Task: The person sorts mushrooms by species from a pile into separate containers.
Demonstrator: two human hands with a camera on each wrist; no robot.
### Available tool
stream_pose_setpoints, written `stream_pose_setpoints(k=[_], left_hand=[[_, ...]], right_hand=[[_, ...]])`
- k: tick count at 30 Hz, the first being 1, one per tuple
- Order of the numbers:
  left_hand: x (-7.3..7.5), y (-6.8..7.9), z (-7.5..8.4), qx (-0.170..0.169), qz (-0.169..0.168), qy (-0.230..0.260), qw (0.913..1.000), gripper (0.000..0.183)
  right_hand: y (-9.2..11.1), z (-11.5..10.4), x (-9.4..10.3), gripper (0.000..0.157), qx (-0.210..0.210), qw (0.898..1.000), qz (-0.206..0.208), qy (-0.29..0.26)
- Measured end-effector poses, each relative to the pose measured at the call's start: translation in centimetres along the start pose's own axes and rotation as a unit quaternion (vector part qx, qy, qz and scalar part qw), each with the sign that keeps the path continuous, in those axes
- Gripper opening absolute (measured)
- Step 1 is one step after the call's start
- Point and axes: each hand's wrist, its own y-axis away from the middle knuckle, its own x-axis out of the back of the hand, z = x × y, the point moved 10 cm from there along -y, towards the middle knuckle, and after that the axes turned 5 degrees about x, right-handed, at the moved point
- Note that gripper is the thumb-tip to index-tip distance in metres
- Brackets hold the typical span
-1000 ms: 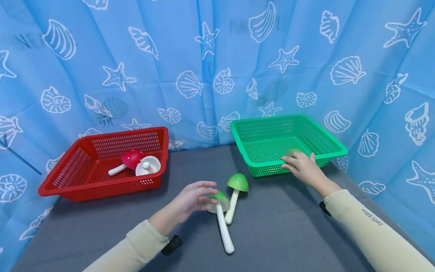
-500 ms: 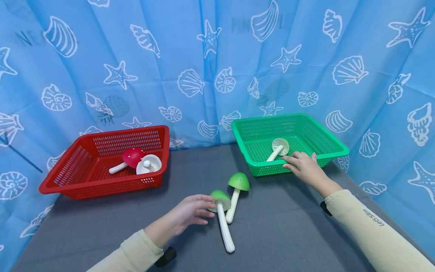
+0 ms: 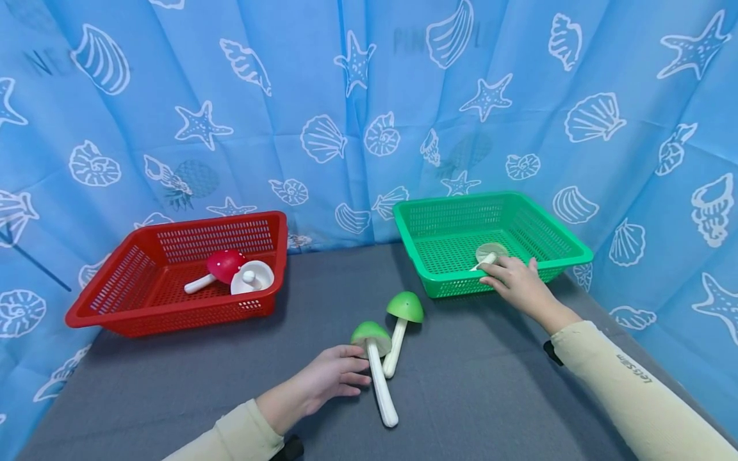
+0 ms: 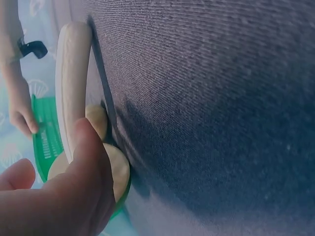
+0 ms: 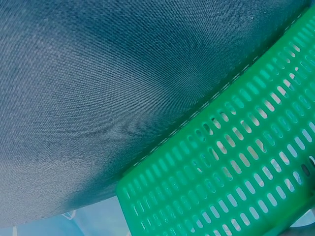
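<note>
My left hand (image 3: 323, 384) hovers at a green-capped toy mushroom (image 3: 378, 378) on the grey tabletop, its fingers loosely extended beside the white stem. In the left wrist view, the thumb and a finger (image 4: 88, 162) overlap the lower stem and cap, with space between them. A second green-capped mushroom (image 3: 403, 320) lies just behind. My right hand (image 3: 516, 278) is at the near rim of the green basket (image 3: 426, 277), fingers loosely bent over the edge. Inside, a mushroom (image 3: 491, 250) shows its pale underside, partly hidden by that hand.
On the left stands a red basket (image 3: 173, 314) containing a red spotted mushroom (image 3: 226, 264) and another mushroom with its white underside up (image 3: 254, 279). A blue curtain (image 3: 323, 77) with shell prints hangs behind the grey cloth-covered table (image 3: 323, 288).
The mushroom in the green basket has come to rest there and rolled rightward. My left hand has drawn back, then moved lower along the near mushroom's stem. My right hand stays by the rim.
</note>
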Motion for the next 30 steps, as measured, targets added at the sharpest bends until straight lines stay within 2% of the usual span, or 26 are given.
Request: stream_pose_setpoints(k=[8,18,24,30], left_hand=[[-0.6,-0.8,-0.2,0.002,0.001,-0.008,1.0000,0.064],[-0.9,-1.7,-0.4,0.005,0.034,-0.008,0.9994,0.062],[-0.9,-1.6,0.1,-0.005,0.043,0.008,0.9990,0.061],[-0.9,-1.5,1.4,-0.015,0.047,0.023,0.9985,0.060]], right_hand=[[-0.1,0.0,0.0,0.033,-0.004,1.000,-0.005,0.001],[0.0,0.1,-0.1,0.036,-0.006,1.000,-0.006,0.013],[-0.1,0.0,0.0,0.033,-0.008,1.000,-0.003,0.007],[0.0,-0.1,0.1,0.033,-0.006,1.000,-0.003,0.009]])
